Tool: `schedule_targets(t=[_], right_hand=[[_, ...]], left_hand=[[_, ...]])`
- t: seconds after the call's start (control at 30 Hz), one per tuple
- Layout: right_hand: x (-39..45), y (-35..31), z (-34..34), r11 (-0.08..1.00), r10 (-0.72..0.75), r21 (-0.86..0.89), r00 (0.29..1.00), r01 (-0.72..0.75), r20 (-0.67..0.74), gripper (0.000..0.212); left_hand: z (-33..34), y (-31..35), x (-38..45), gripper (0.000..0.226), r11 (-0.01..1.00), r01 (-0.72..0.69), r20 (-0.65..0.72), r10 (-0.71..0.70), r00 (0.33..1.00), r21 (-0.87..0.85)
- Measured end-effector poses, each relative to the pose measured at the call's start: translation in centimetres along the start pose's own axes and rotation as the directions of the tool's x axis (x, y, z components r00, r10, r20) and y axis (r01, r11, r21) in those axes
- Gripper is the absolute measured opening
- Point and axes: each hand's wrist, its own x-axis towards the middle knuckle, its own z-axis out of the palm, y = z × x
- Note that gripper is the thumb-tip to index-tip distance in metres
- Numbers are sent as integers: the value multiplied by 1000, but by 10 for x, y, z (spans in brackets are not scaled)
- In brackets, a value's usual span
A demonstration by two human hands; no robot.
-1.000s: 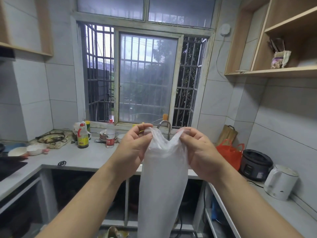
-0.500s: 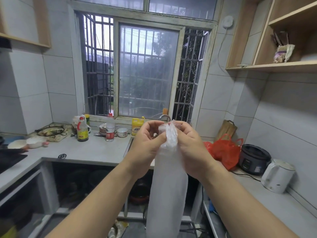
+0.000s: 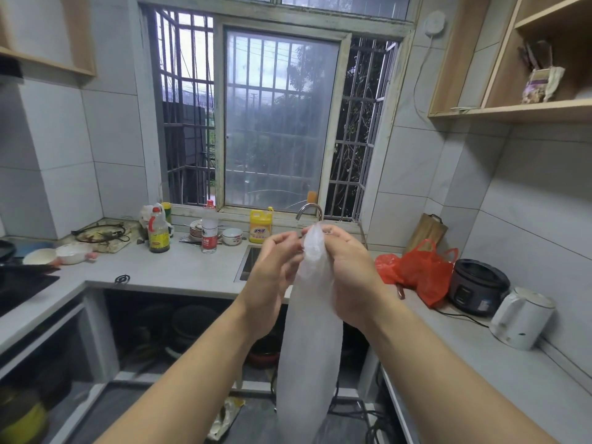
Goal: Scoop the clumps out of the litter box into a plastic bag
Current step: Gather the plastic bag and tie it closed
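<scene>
Since the earlier frames, when the two hands held the mouth of the plastic bag (image 3: 309, 331) spread apart, they have drawn together at centre view and the top of the bag is now gathered into a narrow bunch. The left hand (image 3: 276, 271) has its fingers curled, the fingertips working at the left side of the bunched top; whether they actually pinch the film cannot be told. The right hand (image 3: 350, 277) is closed around the upper part of the bag, thumb and fingers clamping the crumpled top. The bag is translucent white and hangs straight down from the hands, clear of the table (image 3: 179, 270), its lower end running out of the bottom of the view in front of the open under-counter shelving. Beyond the hands, a sink (image 3: 248, 262) is set in the table below a curved tap (image 3: 308, 210), with a yellow detergent bottle (image 3: 260, 226) just left of the tap. Further left stand a clear bottle with a red cap (image 3: 209, 228) and a dark sauce bottle (image 3: 158, 232). To the right on the table lie a red plastic bag (image 3: 418, 270), a black rice cooker (image 3: 477, 286) and a white kettle (image 3: 520, 317), nearest. No litter box shows in this view.
</scene>
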Motion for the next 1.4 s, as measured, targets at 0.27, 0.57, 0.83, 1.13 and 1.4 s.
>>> schedule_targets(t=[0.27,0.57,0.83,1.13,1.4], right_hand=[[4,6,-5,1000,-7,-2,998,7,-61,18],[-3,9,-42,983,3,-180,990,23,143,35],[-35,53,-51,891,221,-441,952,-108,211,72],[-49,89,-42,804,204,-593,956,-41,210,22],[-56,107,-44,662,277,-746,949,-74,151,30]], left_hand=[[10,-18,-22,56,970,-63,362,-28,932,236],[-2,-31,-29,18,974,32,101,-56,993,226],[-3,-28,-29,18,994,-28,116,15,993,107],[6,-22,-28,33,988,150,51,-151,987,29],[11,-32,-29,42,978,185,0,-186,983,97]])
